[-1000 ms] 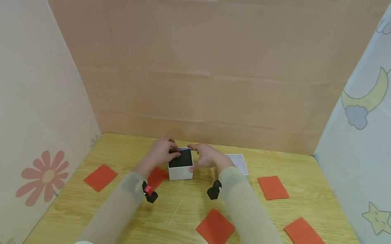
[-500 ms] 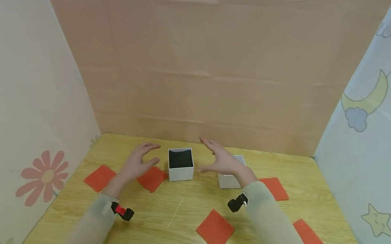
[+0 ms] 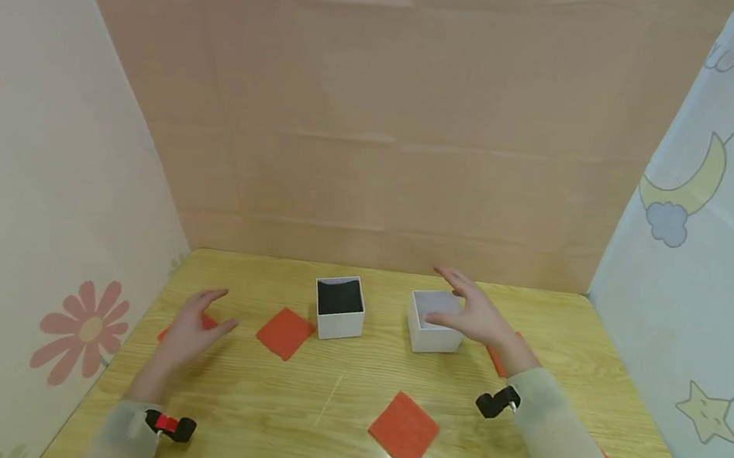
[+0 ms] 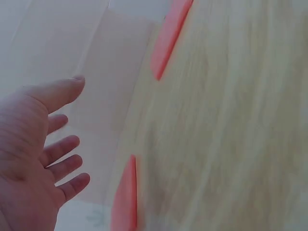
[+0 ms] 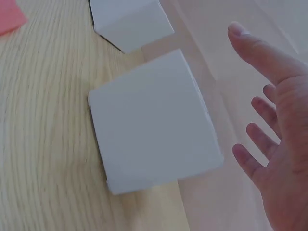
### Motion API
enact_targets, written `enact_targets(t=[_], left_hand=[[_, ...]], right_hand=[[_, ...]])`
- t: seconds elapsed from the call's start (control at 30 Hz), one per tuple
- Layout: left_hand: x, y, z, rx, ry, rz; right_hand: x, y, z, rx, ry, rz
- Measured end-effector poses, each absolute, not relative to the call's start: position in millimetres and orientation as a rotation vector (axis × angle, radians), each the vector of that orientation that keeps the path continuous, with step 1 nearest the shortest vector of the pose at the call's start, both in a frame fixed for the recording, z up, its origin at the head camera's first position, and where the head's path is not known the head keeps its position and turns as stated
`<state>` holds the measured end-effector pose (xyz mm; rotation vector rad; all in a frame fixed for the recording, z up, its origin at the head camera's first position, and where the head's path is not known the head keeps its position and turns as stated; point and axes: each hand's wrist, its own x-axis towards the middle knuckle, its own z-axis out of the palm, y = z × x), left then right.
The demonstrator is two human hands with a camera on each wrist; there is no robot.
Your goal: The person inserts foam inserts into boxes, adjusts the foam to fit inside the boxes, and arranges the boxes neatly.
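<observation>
My left hand (image 3: 191,329) hovers at the left side of the table, fingers spread and holding nothing. It partly covers a flat red square (image 3: 209,323) in the head view. My right hand (image 3: 477,319), also holding nothing, is above the right rim of an open-topped white box (image 3: 430,340). Thumb and fingers stand apart in the right wrist view, close by that box's side. To the left is a second white box (image 3: 339,327) with a black lining or pad (image 3: 339,297) inside. A red square (image 3: 285,333) lies beside it.
On the wooden table (image 3: 284,421) another red square (image 3: 404,431) lies near the front middle. Red squares at the right are mostly hidden by my right arm. A brown papered wall (image 3: 373,183) stands behind, with patterned walls on both sides.
Both hands have left the black-lined box: the left hand moved left toward the table's side, the right hand moved right over the other box. The boxes stayed in place.
</observation>
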<state>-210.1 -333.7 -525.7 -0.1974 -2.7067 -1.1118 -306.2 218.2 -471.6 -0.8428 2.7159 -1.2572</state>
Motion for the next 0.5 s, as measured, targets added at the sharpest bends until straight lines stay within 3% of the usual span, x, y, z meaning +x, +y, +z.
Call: enact_targets(t=[0.5], left_hand=[[-187,-371,-542,0.146,-2.906,-1.002]], right_hand=[[-294,255,-495,-0.642,2.788,-1.247]])
